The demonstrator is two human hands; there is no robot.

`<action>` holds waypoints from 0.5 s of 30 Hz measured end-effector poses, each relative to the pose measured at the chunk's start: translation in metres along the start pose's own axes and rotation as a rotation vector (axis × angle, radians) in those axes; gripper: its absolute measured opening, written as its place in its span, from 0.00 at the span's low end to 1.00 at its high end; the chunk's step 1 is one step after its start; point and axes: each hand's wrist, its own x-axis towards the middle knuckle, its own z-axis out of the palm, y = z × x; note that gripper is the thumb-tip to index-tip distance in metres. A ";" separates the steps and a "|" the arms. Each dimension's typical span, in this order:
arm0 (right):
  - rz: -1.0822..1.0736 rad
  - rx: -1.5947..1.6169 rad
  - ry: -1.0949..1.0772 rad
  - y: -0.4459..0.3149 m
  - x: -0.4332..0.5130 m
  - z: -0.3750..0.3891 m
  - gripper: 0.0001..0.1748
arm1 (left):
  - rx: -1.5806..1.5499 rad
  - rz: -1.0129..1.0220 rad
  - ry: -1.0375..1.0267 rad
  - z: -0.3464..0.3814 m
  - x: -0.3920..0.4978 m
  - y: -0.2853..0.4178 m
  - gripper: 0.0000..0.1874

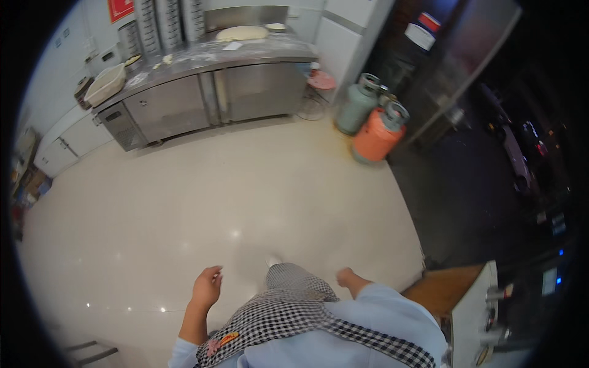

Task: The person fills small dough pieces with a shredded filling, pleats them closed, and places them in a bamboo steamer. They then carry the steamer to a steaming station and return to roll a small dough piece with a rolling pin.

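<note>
My left hand (pixel 208 286) hangs in the air over the floor at my side, its fingers loosely curled and slightly apart with nothing in them. On the other side, my right hand (pixel 346 277) is down by my hip; its fingers look bent inward, and the palm is hidden. Between the two hands is the black-and-white checked apron (pixel 276 308) over my light blue top. The tip of a white shoe (pixel 271 262) shows beyond the apron's hem. Neither hand touches any object in sight.
Ahead stands a steel worktable (pixel 165 103) with a large dough mass (pixel 242 33), flour and a pale plastic tub (pixel 106 85). Gas cylinders, one green (pixel 356 106) and one orange (pixel 378 138), stand by the dark doorway. A pink stool (pixel 321 80) is beside the worktable.
</note>
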 end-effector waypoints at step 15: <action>-0.192 0.701 0.557 0.027 0.396 -0.702 0.10 | 0.073 -0.761 -0.155 -0.149 0.260 -0.315 0.18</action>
